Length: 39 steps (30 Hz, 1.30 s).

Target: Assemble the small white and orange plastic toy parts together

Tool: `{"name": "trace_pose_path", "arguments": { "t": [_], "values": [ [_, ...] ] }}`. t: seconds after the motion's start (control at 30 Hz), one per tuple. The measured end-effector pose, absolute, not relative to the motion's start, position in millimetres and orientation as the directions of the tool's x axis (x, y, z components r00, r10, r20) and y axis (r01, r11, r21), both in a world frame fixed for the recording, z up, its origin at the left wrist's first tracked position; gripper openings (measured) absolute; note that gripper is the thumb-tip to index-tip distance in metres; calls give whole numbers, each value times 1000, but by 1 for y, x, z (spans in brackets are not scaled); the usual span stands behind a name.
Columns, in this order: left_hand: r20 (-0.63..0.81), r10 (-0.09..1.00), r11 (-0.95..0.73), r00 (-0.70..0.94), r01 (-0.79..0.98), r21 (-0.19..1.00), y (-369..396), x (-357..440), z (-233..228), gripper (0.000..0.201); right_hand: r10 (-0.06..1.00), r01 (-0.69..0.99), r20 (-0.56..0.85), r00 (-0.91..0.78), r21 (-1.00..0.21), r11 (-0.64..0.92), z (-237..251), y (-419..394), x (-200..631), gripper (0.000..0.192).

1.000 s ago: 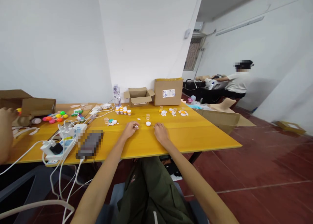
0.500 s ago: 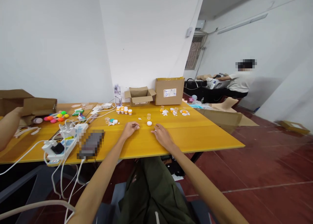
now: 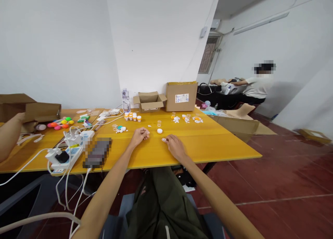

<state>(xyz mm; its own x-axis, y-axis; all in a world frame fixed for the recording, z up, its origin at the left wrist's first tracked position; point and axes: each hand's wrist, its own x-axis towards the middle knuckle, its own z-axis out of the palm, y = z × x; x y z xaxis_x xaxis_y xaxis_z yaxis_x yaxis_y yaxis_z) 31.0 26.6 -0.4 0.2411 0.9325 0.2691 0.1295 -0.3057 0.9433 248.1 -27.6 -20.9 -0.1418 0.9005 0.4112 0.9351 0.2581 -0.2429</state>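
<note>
My right hand (image 3: 174,146) had drawn a small white disc (image 3: 163,139) nearer, fingers touching it; left hand (image 3: 139,135) pinched a tiny piece beside the white cap (image 3: 159,131).

one head-worn view looks forward and down from above the seated person's lap, across the near long yellow wooden table (image 3: 213,141) toward the white wall (image 3: 156,41).
</note>
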Motion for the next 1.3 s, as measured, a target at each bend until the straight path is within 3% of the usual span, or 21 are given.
{"name": "trace_pose_path", "arguments": {
  "t": [0.27, 0.43, 0.53, 0.67, 1.3],
  "values": [
    [269, 931, -309, 248, 140, 941, 25, 33, 4, 24, 866, 690, 440, -236, -552, 468, -19, -15, 225, 8],
    [298, 922, -340, 246, 145, 929, 28, 31, 1, 22, 892, 368, 420, -166, -813, 451, -24, 11, 201, 6],
    [322, 917, -362, 237, 148, 920, 30, 31, -1, 23, 914, 136, 385, -128, -906, 401, -27, 24, 188, 13],
    [326, 910, -369, 256, 143, 918, 28, 32, -3, 24, 923, 15, 371, -102, -927, 374, -27, 29, 181, 16],
    [294, 887, -346, 356, 91, 934, 21, 34, 3, 28, 905, 12, 425, -33, -905, 425, -26, 22, 185, 19]
  ]
}}
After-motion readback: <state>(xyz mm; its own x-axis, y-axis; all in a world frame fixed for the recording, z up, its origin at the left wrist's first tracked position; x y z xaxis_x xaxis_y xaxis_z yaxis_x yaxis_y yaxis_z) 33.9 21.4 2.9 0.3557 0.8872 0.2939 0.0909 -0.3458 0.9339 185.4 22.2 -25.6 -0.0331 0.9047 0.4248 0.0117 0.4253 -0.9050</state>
